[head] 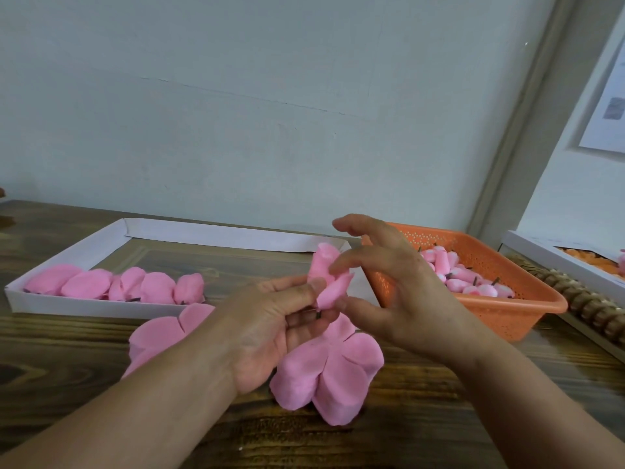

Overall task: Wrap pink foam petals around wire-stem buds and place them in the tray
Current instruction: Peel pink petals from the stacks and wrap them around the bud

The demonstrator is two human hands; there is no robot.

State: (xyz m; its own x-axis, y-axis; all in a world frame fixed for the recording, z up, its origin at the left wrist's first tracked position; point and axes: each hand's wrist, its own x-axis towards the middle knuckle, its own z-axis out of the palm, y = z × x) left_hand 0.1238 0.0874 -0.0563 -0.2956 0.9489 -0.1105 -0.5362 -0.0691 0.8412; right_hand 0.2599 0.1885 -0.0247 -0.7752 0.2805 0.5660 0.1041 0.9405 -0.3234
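My left hand pinches a pink foam bud near its base, where the short dark wire stem shows between my fingers. A petal is partly folded against the bud. My right hand hovers just right of the bud with spread, slightly curled fingers; its fingertips touch the petal. A loose pile of pink foam petals lies on the table under both hands. The white tray at the left holds a row of wrapped pink flowers. The orange basket at the right holds several unwrapped buds.
The wooden table runs under everything, against a pale wall. At the far right stand a second white tray with orange pieces and a brown beaded strip in front of it.
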